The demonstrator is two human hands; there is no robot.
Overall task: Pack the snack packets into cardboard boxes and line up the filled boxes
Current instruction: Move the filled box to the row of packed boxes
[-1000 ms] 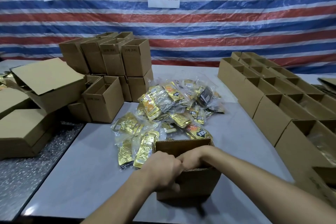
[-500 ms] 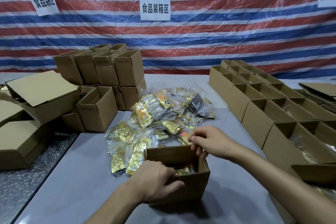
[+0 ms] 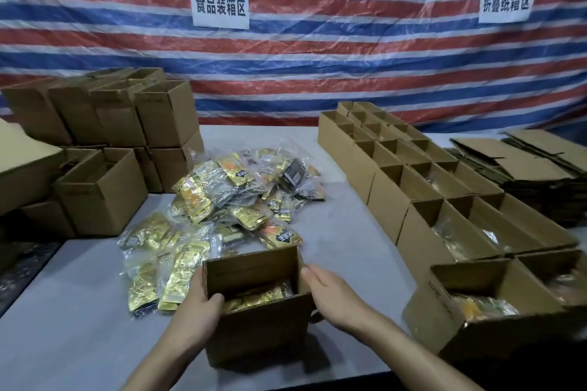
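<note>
An open cardboard box (image 3: pixel 257 327) stands near the table's front edge with gold snack packets (image 3: pixel 260 294) inside. My left hand (image 3: pixel 195 317) grips its left wall, thumb hooked over the rim. My right hand (image 3: pixel 333 294) lies flat against its right wall, fingers straight. Behind the box lies a loose pile of gold, orange and dark snack packets (image 3: pixel 222 200). Filled open boxes (image 3: pixel 444 232) stand in rows on the right, the nearest one (image 3: pixel 476 327) at the front right.
Empty open boxes (image 3: pixel 133 124) are stacked at the back left. Flattened cardboard sheets (image 3: pixel 533 165) lie stacked at the far right. A striped tarp with paper signs (image 3: pixel 220 5) hangs behind the grey table (image 3: pixel 79 311).
My right hand came down from the box's back rim to its right wall. My left hand shifted onto the left wall. The view swung right, showing more of the filled boxes.
</note>
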